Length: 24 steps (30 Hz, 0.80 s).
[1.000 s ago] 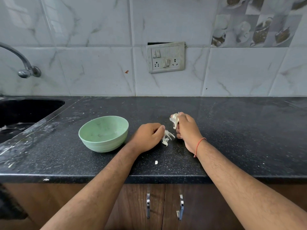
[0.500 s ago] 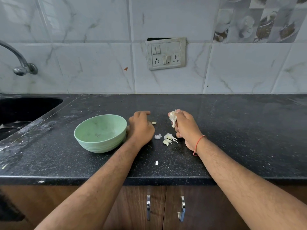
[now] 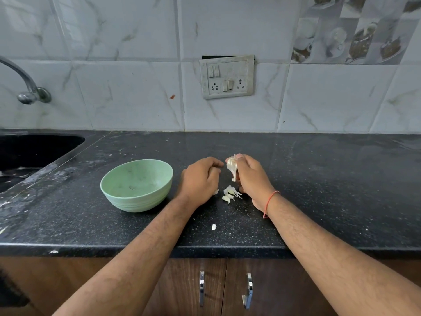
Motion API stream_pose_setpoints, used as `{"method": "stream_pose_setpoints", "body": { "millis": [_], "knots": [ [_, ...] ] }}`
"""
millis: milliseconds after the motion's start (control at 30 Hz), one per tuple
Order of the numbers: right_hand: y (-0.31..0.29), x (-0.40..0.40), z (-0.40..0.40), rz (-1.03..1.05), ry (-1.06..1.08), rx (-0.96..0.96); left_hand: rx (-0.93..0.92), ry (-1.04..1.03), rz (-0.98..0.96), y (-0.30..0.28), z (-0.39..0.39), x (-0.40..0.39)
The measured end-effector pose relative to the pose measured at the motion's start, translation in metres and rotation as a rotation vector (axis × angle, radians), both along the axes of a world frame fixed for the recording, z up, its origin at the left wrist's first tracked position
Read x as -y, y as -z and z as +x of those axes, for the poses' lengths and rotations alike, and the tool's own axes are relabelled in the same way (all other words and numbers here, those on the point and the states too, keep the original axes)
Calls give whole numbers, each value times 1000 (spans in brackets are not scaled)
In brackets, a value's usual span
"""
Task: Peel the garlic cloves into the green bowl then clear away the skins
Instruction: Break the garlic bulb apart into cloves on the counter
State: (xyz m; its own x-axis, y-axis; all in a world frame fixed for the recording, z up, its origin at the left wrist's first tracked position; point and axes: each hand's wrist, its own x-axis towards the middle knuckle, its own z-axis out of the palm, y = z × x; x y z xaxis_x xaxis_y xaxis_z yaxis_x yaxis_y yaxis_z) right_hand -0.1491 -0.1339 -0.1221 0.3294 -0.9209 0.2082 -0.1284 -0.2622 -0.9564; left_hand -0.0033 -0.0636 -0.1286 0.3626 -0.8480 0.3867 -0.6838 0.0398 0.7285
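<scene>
The green bowl [image 3: 136,202] stands on the black counter, left of both hands. My right hand [image 3: 252,181] grips a piece of garlic bulb [image 3: 232,167] in its fingertips and holds it upright just above the counter. Close to the garlic's left side is my left hand [image 3: 199,179], fingers curled inward with their tips near the bulb. Nothing shows in that hand. A small pile of white skins [image 3: 231,193] lies between the two wrists. One loose white bit [image 3: 214,226] lies nearer the counter's front edge.
A dark sink [image 3: 34,151] is set into the counter at far left, with a tap [image 3: 27,87] above it. The tiled wall carries a switch plate [image 3: 226,76]. The counter's front edge [image 3: 205,249] runs just below my forearms, above cabinet doors.
My left hand let the skins fall on the counter, swung toward the bowl, then came back beside the garlic with fingers curled. My right hand held the garlic almost still.
</scene>
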Motion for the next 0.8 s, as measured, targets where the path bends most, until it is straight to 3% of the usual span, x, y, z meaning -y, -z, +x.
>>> {"method": "stream_pose_setpoints", "body": {
  "millis": [67,200,333,633,800],
  "knots": [
    [-1,-4,1,-75,-9,-25,91,-31,-65,-3,-2,-3],
    [-1,-10,2,-172,-78,-31,236,9,-9,-2,-4,-2],
    [-2,-11,3,-195,-86,3,173,63,12,-1,-3,2],
    [-7,-19,11,-6,-173,199,196,-1,-109,-11,-15,0],
    [0,-22,20,-19,-81,159,258,-1,-49,-11,-13,6]
  ]
}}
